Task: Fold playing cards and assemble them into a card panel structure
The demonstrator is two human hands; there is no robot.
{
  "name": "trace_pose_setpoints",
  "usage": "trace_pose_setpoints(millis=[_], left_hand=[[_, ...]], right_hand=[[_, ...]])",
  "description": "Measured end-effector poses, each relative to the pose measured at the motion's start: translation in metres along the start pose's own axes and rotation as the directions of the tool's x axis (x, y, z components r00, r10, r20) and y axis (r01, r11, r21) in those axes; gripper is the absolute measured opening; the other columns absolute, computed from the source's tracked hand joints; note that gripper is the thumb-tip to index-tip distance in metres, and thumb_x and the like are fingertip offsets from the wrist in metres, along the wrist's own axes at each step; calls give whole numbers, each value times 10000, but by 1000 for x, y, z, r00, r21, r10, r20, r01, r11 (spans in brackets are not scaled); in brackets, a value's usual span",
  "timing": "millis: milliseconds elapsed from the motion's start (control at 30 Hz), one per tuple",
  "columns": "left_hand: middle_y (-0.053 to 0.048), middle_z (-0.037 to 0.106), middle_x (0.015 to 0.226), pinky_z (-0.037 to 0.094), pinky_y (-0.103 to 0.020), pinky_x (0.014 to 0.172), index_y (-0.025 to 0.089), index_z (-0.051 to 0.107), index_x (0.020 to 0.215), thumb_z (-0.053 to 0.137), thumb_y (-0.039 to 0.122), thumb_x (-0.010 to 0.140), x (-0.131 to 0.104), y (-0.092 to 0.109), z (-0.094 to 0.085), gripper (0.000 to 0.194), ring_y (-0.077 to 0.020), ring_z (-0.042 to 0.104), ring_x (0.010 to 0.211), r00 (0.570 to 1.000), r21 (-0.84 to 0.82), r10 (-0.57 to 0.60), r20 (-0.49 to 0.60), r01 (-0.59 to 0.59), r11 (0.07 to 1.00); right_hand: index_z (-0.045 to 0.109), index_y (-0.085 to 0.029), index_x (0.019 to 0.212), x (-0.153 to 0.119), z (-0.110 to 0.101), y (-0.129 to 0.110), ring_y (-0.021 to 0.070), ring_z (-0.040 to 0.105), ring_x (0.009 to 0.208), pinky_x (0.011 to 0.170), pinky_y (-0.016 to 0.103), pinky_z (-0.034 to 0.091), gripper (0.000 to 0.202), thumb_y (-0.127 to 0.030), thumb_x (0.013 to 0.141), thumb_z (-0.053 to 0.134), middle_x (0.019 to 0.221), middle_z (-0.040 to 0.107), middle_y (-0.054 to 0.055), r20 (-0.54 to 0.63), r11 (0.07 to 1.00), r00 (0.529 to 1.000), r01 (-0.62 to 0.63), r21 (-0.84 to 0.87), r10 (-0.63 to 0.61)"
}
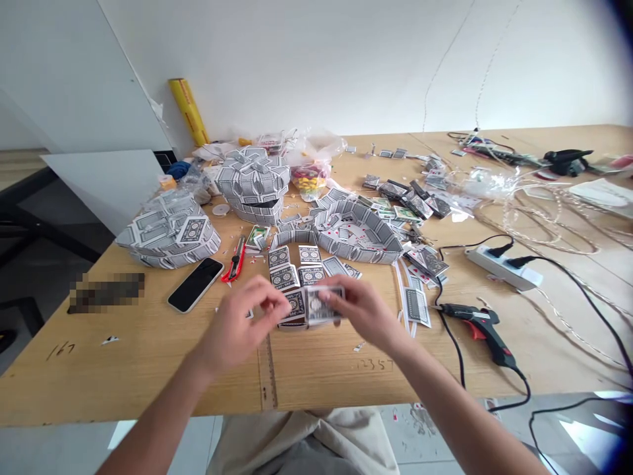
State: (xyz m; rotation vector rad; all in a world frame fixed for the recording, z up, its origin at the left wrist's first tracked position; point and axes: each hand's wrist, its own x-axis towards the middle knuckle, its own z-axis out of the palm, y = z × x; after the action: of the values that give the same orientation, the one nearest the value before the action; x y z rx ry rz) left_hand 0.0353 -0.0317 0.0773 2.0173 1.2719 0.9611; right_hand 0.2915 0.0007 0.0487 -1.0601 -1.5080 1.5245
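Note:
My right hand (pixel 363 307) grips a playing card (pixel 321 305), patterned back up, thumb on top; whether it is one card or a small stack I cannot tell. My left hand (pixel 244 316) is closed, thumb and fingertips drawn together at the left side of the same spot; anything between them is hidden. Under and beyond both hands lies a shape built of dark-backed playing cards (pixel 281 277), with an upright card wall at its far end. Just behind it stands an open heart-like box made of cards (pixel 363 247), with loose cards inside.
On the left are a phone (pixel 195 285), a red utility knife (pixel 235 258) and two finished card boxes (pixel 171 231). To the right lie a glue gun (pixel 482 330) with its cord and a power strip (pixel 504 265). A ruler (pixel 268 376) reaches the table's front edge.

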Motion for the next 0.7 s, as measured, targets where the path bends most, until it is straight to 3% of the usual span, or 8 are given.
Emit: trace_pose_setpoints(millis=[100,167,233,333,500,700], left_hand=[[-17,772,936,522,-296,811,231,757,938,689,380,1025,59,-20,-26,186,-178,692,856,996,89,-29,-86,37,995],[-26,799,955,533,-303,808,217,760,984,680,364,1013,92,-40,-35,171,-188,714,856,987,96,-96,-127,108,989],[-46,820,1007,551,-309,841,203,770,1031,676,319,997,116,-61,-37,152,-202,739,907,984,124,-153,-96,165,979],[-70,835,1086,569,-312,886,201,779,1163,655,319,1008,132,-90,-31,230,-214,763,970,979,189,-198,-52,205,960],[-70,847,1044,575,-310,812,219,790,1251,662,319,1009,135,-116,-21,291,-229,777,865,967,204,-254,-3,249,947],[-69,852,1020,562,-323,896,230,832,1148,711,269,985,135,-116,-15,207,-258,784,958,960,229,-281,19,269,935]], right_hand=[[795,-202,1201,65,-12,-20,166,661,719,547,260,534,402,-476,907,820,976,784,72,-78,987,991,97,-126,-108],[821,-186,1088,111,-9,-22,175,676,781,613,266,541,285,-396,896,829,975,794,79,-105,975,983,133,-180,-153],[817,-156,1007,152,-2,-16,157,648,726,604,259,495,232,-319,853,874,870,781,71,-133,974,987,56,-220,-87],[797,-137,931,195,8,0,121,565,588,528,253,398,208,-285,829,901,726,728,33,-129,960,991,-68,-273,33],[785,-143,892,218,12,11,100,509,546,499,242,335,197,-271,813,913,661,683,-6,-142,920,985,-142,-364,96],[795,-139,892,217,15,10,98,489,549,518,254,334,215,-289,788,909,670,688,-12,-117,897,985,-162,-411,125]])
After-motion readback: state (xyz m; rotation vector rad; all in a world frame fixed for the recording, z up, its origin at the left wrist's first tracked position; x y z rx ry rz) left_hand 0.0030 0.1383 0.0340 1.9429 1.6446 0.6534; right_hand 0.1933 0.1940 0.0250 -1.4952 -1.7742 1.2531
